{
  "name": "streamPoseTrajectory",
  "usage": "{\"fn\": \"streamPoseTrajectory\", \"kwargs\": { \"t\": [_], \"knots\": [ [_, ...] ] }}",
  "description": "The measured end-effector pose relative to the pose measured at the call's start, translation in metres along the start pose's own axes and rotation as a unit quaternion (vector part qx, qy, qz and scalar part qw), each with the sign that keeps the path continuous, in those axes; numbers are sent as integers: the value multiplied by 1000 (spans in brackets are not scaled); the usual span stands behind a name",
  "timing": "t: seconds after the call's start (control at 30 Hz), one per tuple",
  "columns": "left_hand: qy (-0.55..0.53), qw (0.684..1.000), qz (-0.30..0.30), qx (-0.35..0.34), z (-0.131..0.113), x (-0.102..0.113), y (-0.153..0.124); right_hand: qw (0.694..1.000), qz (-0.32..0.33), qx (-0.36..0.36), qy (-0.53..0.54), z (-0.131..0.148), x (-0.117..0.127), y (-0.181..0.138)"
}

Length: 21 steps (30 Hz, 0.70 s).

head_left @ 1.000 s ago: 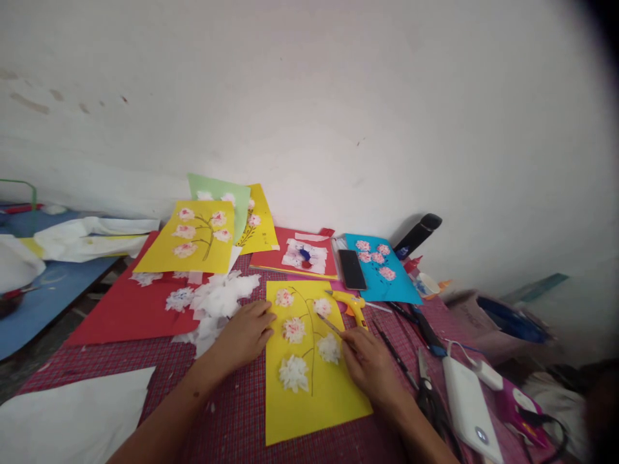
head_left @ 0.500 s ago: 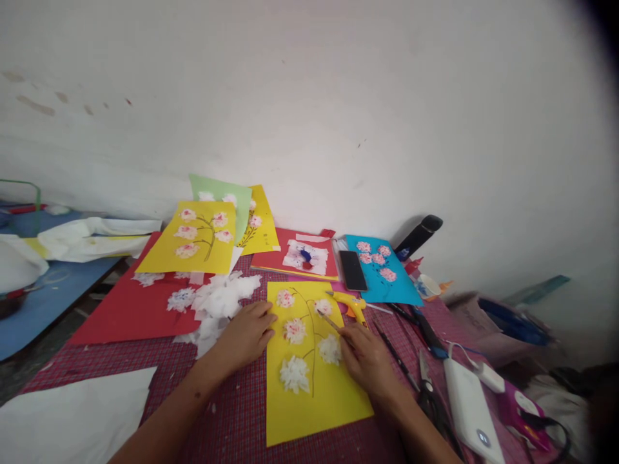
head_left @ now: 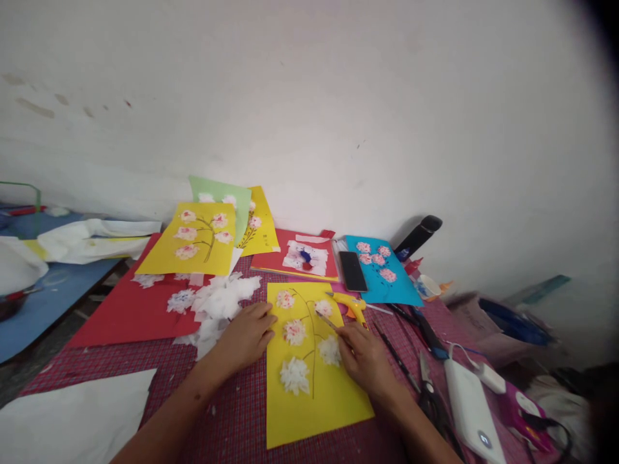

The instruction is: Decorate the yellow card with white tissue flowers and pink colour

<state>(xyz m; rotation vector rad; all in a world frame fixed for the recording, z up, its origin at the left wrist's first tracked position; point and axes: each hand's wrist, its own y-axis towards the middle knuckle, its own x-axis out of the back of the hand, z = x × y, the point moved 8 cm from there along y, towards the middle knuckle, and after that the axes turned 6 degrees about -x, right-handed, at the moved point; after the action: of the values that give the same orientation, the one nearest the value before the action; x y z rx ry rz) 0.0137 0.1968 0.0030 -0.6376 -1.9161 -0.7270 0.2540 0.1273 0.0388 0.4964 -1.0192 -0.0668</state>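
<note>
A yellow sheet of paper lies before me with a drawn brown stem and tissue-paper flowers on it. Two flowers on the left, such as this one, carry red-pink marks, while the lower left flower and lower right flower are white. My right hand pinches a thin paintbrush, its tip at the upper right flower, which shows some pink. My left hand rests with fingers stretched out on the sheet's left edge.
A yellow glue gun touches the sheet's upper right. Rightward lie a phone, scissors and a white power bank. White tissue pieces and finished flower sheets are on the left. A paint-stained cloth lies behind.
The paintbrush tip has shifted slightly left on the upper right flower, with my right hand moving a little. My left hand stays in place.
</note>
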Motion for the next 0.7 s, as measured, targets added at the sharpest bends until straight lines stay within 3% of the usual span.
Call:
{"fn": "streamPoseTrajectory", "kwargs": {
  "t": [0.23,0.5,0.7],
  "knots": [
    [-2,1000,-5,3,0,0,0,999,-45,-22,-1,-7,6,7],
    [-10,1000,-3,0,2,-1,0,999,-49,-21,6,-8,9,10],
    [-3,1000,-3,1,4,-5,0,996,-52,-70,0,-32,9,51]
  ]
}}
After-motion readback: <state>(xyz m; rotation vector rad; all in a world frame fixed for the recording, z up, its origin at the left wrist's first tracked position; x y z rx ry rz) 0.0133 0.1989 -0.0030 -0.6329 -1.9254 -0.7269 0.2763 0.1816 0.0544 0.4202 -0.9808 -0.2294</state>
